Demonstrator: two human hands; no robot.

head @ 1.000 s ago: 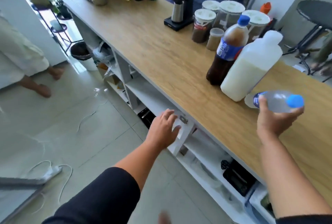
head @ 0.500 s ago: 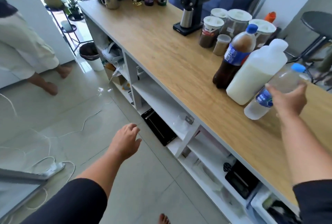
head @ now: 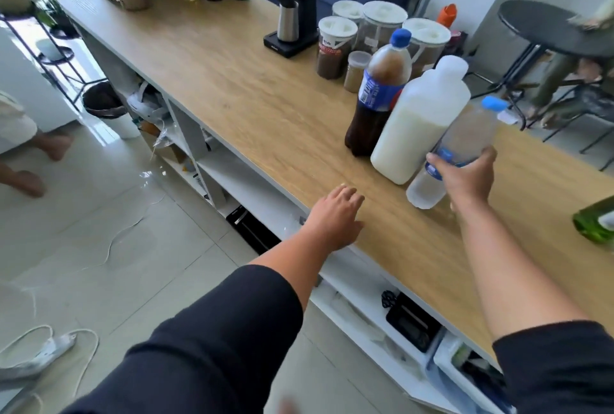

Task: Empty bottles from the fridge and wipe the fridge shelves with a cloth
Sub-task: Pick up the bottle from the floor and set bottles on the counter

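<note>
Three bottles: a cola bottle [head: 378, 97], a white milk bottle [head: 418, 127] and a clear water bottle [head: 455, 154] stand close together on the wooden counter [head: 232, 87].
Right hand: the right hand [head: 468, 177] is wrapped tight around the water bottle's lower half; the bottle leans toward 1 o'clock, and I cannot tell if its base touches the wood.
Water bottle: it is just beside the milk bottle, at 4 o'clock from it.
Left hand: the left hand [head: 335, 214] is flat and empty, fingers spread, over the counter's front edge, at 8 o'clock from the water bottle.
Open room: bare wood runs from the left hand toward 11 o'clock.
Edge: the front edge runs from 11 o'clock to 5 o'clock, with white shelves [head: 239, 177] under it.
Four jars: white-lidded jars [head: 335, 48] sit behind the bottles, at 12 o'clock.
One green bottle: a green bottle [head: 594, 224] peeks in at 3 o'clock.
</note>
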